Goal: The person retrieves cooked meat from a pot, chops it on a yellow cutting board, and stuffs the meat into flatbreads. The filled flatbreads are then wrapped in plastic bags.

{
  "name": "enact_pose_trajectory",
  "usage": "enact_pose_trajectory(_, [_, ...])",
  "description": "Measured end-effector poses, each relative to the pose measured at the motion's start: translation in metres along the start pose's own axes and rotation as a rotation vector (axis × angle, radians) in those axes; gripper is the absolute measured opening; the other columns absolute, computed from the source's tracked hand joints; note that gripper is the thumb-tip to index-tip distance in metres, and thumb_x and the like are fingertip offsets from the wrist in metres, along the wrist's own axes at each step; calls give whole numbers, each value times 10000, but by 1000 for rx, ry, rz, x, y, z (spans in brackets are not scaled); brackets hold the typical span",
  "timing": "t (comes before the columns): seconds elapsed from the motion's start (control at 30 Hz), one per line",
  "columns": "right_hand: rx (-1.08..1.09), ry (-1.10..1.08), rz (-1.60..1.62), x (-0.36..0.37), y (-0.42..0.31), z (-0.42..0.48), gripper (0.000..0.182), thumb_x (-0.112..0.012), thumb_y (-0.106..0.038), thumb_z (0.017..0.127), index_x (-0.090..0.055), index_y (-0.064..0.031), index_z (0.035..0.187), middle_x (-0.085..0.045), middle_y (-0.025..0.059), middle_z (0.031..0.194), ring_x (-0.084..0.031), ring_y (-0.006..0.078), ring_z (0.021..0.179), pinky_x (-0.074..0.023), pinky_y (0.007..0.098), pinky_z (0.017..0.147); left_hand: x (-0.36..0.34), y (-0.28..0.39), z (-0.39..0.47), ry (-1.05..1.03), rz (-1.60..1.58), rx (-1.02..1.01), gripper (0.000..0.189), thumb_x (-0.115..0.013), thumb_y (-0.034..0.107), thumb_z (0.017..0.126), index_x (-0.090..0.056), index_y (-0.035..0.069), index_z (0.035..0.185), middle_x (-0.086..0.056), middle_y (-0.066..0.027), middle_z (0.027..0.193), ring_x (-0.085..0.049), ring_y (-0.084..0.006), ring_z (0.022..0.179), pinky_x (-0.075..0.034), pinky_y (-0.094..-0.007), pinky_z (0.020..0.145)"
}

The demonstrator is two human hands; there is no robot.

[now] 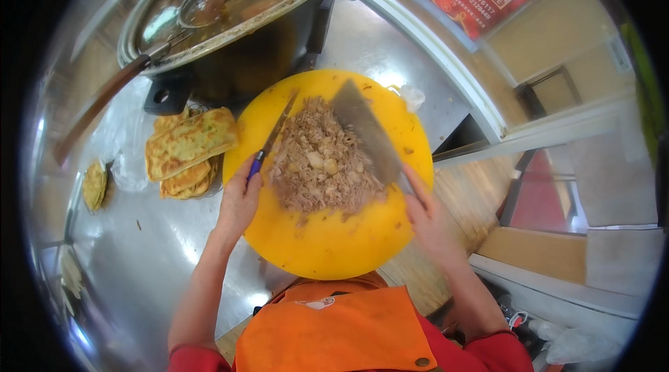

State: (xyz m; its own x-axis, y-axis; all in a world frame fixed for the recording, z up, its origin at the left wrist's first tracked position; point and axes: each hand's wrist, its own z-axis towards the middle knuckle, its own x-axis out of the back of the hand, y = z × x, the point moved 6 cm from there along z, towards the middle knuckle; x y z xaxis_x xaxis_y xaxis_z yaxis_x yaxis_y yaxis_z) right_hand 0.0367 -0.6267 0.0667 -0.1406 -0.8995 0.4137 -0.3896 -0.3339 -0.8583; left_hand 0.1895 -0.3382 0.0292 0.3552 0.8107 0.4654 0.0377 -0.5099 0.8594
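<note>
A round yellow cutting board point(334, 251) lies before me with a heap of chopped, shredded meat point(313, 173) at its middle, some paler chunks on top. My left hand point(243, 191), at the board's left edge, is closed on the blue handle of a narrow knife point(270, 136), whose blade points up along the heap's left side. On the other side, my right hand point(422, 204) grips a wide cleaver point(366, 134); its blade, slightly blurred, slants along the right flank of the meat. The cleaver's handle is mostly hidden by my fingers.
Beyond the board stands a large pot point(235, 32) of broth and meat, with a ladle and a wooden-handled fork point(99, 105) across its rim. Stacked flatbreads point(191, 147) lie left of the board on the metal counter point(141, 246). A white frame point(434, 40) borders the counter at right.
</note>
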Motion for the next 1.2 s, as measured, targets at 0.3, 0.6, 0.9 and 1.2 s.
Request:
enact_pose_trajectory(0.3, [-477,230,663,7,91,-78,541,-378,-148,967,-199,-249,1468,-400,3,620,-289,63,403,-292,187,365,8,14,54,-148,92,83,336,-491,196,912,-543,26,1197,-530,-25,704,-482,-98,614,-405,-251,521])
enact_pose_trajectory(0.6, [-203,58,647,-53,27,-15,541,-395,-98,950,-243,-210,1457,-391,2,620,-287,48,412,-255,181,368,23,50,6,-438,196,119,266,-500,183,898,-563,27,1104,-536,-32,675,-489,-128,585,-414,-268,529])
enact_pose_trajectory(0.9, [348,59,-425,-79,-27,-41,544,-539,-41,877,-407,-192,1382,-602,225,995,-623,324,820,-496,359,705,29,0,-100,-27,62,65,394,-494,94,891,-471,-2,1272,-612,-223,843,-623,-288,761,-480,-338,714])
enact_pose_trajectory(1.2, [208,70,-344,-90,-31,-45,505,-453,-26,903,-382,-122,1393,-617,149,1119,-580,211,1002,-412,275,880,28,-37,-122,70,-156,111,373,-445,95,920,-464,-17,1275,-530,-78,766,-516,-158,686,-430,-285,628])
